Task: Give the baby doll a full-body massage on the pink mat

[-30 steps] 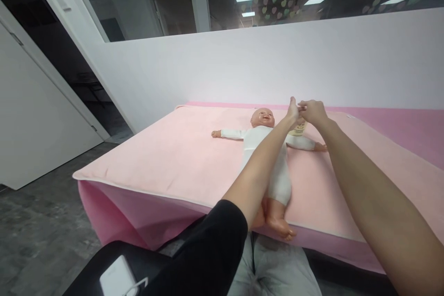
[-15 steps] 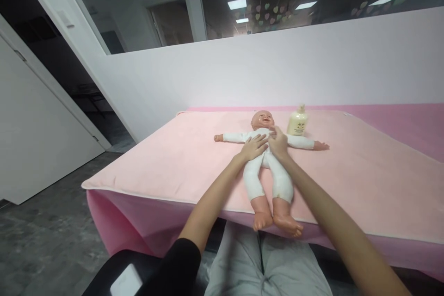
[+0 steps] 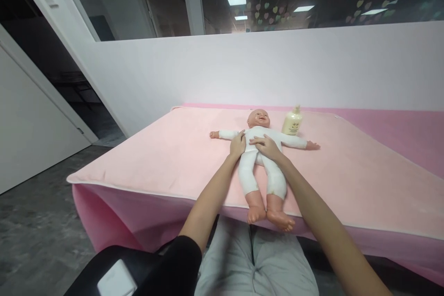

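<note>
A baby doll (image 3: 258, 134) in a white suit lies on its back, arms spread wide, with its bare feet at the table's near edge. My left hand (image 3: 237, 145) rests against the side of the doll's torso on the left, fingers pointing up towards its armpit and partly bent. Across the doll's belly lies my right hand (image 3: 268, 148), its fingers stretched out to the left and slightly spread. Neither hand grips anything. Just beyond the doll's right-hand arm stands a pale yellow pump bottle (image 3: 292, 122).
A light pink towel (image 3: 156, 157) covers the table over a darker pink cloth (image 3: 391, 134). Behind rises a white wall (image 3: 222, 74) with a dark window above. A white device (image 3: 117, 279) lies low at the left by my black sleeve. A white door stands at the far left.
My left hand has slid from the doll's belly to its side. My right hand has come down from the chest and flattened across the belly. The view has shifted slightly.
</note>
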### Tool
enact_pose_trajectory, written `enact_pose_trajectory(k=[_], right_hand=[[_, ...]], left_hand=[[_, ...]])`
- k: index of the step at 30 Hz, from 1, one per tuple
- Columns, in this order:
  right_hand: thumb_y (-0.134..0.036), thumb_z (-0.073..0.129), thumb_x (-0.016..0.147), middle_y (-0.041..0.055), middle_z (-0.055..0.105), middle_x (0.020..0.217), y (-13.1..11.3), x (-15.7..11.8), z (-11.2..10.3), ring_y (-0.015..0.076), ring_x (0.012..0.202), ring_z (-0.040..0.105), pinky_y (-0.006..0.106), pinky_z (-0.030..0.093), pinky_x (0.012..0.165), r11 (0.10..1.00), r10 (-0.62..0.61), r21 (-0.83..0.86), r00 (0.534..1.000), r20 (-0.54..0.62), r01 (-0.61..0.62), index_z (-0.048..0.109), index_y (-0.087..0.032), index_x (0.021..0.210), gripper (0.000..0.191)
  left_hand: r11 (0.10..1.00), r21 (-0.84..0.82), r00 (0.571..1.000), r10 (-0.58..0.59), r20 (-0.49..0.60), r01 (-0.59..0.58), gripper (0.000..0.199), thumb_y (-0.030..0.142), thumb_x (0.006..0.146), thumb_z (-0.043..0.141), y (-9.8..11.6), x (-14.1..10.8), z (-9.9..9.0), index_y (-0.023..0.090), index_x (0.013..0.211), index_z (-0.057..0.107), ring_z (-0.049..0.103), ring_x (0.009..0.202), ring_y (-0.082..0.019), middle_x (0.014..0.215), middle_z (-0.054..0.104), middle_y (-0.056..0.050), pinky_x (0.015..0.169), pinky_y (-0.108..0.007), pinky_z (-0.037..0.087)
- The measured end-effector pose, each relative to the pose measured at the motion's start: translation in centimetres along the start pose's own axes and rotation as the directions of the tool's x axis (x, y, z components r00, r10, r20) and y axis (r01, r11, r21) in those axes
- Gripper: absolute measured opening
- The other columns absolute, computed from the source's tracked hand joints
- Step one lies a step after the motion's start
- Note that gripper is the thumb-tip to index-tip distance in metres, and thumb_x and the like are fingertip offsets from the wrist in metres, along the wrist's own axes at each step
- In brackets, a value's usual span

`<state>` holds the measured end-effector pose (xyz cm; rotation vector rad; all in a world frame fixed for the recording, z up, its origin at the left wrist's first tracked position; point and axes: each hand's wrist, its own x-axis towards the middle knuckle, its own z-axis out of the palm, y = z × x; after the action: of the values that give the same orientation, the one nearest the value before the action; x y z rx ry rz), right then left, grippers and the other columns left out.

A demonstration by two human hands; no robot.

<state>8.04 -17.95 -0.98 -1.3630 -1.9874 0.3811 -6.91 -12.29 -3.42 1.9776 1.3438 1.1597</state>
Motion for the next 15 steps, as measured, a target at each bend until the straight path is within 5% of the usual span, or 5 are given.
enact_pose_trajectory(k=[4, 8, 11, 15], right_hand=[[-0.041, 0.039, 0.096, 0.0025, 0.033, 0.154, -0.3, 0.7, 0.0, 0.0246, 0.147, 0.022, 0.059, 0.002, 0.119, 0.953, 0.162, -0.266, 0.986, 0.034, -0.147, 0.057, -0.029, 0.134, 0.044], [-0.047, 0.029, 0.098, 0.0050, 0.023, 0.158, 0.2, 1.2, 0.0, 0.0275, 0.148, 0.018, 0.065, 0.003, 0.115, 0.905, 0.295, -0.302, 0.953, -0.065, -0.301, 0.048, -0.030, 0.142, 0.051], [-0.042, 0.030, 0.097, 0.0105, 0.033, 0.153, 1.3, 1.1, -0.2, 0.0288, 0.145, 0.026, 0.061, 0.014, 0.116, 0.914, 0.318, -0.194, 0.925, -0.206, -0.357, 0.052, -0.023, 0.139, 0.051], [-0.027, 0.037, 0.088, 0.0121, 0.061, 0.128, 3.2, 0.5, -0.8, 0.0221, 0.124, 0.054, 0.041, 0.037, 0.110, 0.953, 0.304, 0.110, 0.870, -0.388, -0.283, 0.066, -0.013, 0.117, 0.044]], left_hand=[[1.000, 0.019, 1.000, 0.004, -0.030, -0.003, 0.045, 0.007, 0.086, 0.038, 0.7, -0.3, -0.4, 0.012, 0.124, 0.062, 0.060, 0.119, -0.017, 0.126, 0.066, -0.009, 0.108, -0.030, 0.043], [0.991, 0.120, 0.998, 0.065, 0.011, -0.066, 0.053, -0.005, 0.067, 0.043, 1.7, -0.6, -1.1, 0.017, 0.105, 0.072, 0.065, 0.107, -0.019, 0.111, 0.072, -0.005, 0.103, -0.032, 0.048], [0.982, 0.033, 0.975, 0.182, 0.125, -0.187, 0.050, -0.005, 0.062, 0.041, 2.8, -0.8, -1.1, 0.017, 0.091, 0.076, 0.067, 0.103, -0.018, 0.102, 0.075, -0.004, 0.101, -0.031, 0.049], [0.932, -0.253, 0.844, 0.348, 0.408, -0.261, 0.048, -0.002, 0.065, 0.037, 4.0, -0.8, -0.3, 0.013, 0.087, 0.077, 0.065, 0.111, -0.017, 0.097, 0.076, -0.006, 0.103, -0.027, 0.047]])
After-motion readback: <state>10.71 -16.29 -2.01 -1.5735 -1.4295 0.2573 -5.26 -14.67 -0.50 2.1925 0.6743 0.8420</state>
